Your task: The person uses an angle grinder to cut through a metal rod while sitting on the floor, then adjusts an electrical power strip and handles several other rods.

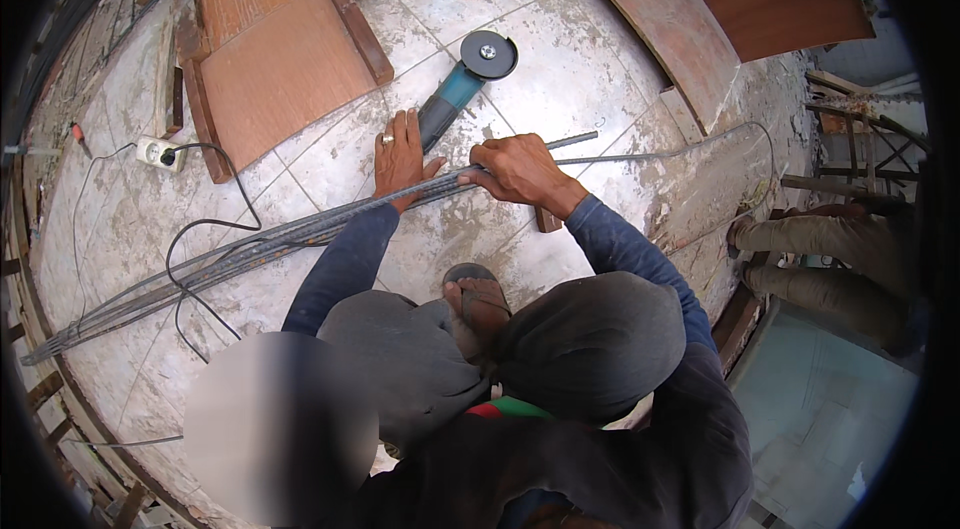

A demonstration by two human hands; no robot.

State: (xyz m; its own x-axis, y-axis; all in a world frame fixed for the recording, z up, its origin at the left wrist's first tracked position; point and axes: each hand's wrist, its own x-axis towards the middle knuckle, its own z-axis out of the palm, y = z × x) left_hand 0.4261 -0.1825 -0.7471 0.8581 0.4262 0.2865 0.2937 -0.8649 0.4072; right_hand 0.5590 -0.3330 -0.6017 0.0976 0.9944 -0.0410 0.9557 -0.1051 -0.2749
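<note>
A bundle of long grey ribbed steel bars (285, 232) runs from the far left edge across the tiled floor to in front of me. My right hand (522, 172) is closed around bars near the bundle's right end, where one short bar end sticks out beyond it. Flat beside the bars lies my left hand (403, 164), fingers stretched out and a ring on one finger. Its fingertips are next to the handle of a teal and black angle grinder (455, 97), which rests on the floor with its dark disc pointing away. Whether that hand touches the grinder, I cannot tell.
A black cable (215, 228) crosses the bars near a white socket block (160, 153). Wooden panels with framing (290, 59) lie at the back left. A bent panel (680, 39) stands back right. Another person's legs (830, 264) are at the right.
</note>
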